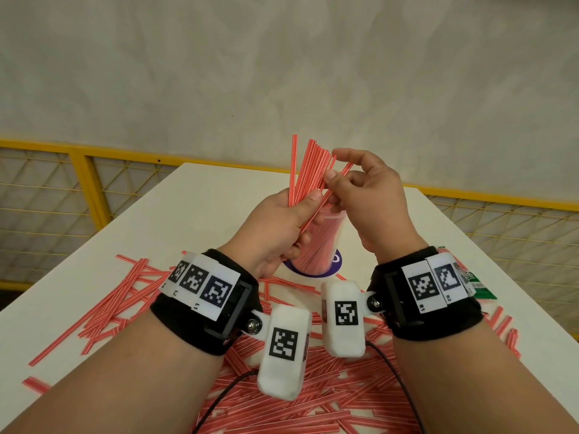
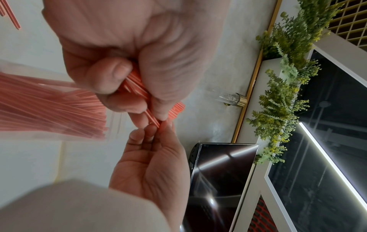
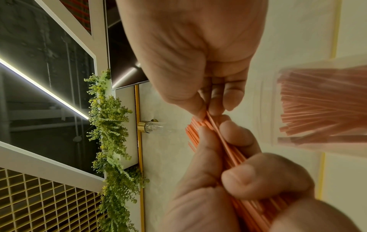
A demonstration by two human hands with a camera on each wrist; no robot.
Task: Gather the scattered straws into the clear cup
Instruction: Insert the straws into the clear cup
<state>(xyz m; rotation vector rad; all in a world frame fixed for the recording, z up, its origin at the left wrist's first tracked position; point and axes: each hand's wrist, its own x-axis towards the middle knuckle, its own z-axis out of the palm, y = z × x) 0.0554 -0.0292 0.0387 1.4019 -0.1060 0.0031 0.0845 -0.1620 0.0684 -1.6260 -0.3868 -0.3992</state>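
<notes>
- Your left hand (image 1: 275, 227) is clenched round a bundle (image 1: 310, 170) of red straws, held upright and fanned at the top, just above the cup (image 1: 316, 242). The fan is the first risk: the tips spread wider than the grip, so a loosening thumb would let the outer ones slide out and drop back on the table (image 1: 200, 195).
- Your right hand (image 1: 366, 195) pinches one straw (image 1: 340, 180) at the bundle's right side between thumb and fingers (image 3: 230, 100). Pull it sideways and it may drag its neighbours loose, or kink, since these look thin and soft.
- The cup stands upright on a purple disc (image 1: 335, 264) near the middle of the table and already holds many straws that lean outward against its rim. I judge the free room inside is small: push the bundle down at an angle and it could jam on those inside or lift some out.
- The cup looks light and tall, and both hands sit right over it. A knock from a wrist or knuckle could tip it and spill everything.
- A thick pile (image 1: 313, 396) of straws lies along the near edge, beneath your forearms; a sweep of an arm could push some off the table.
</notes>
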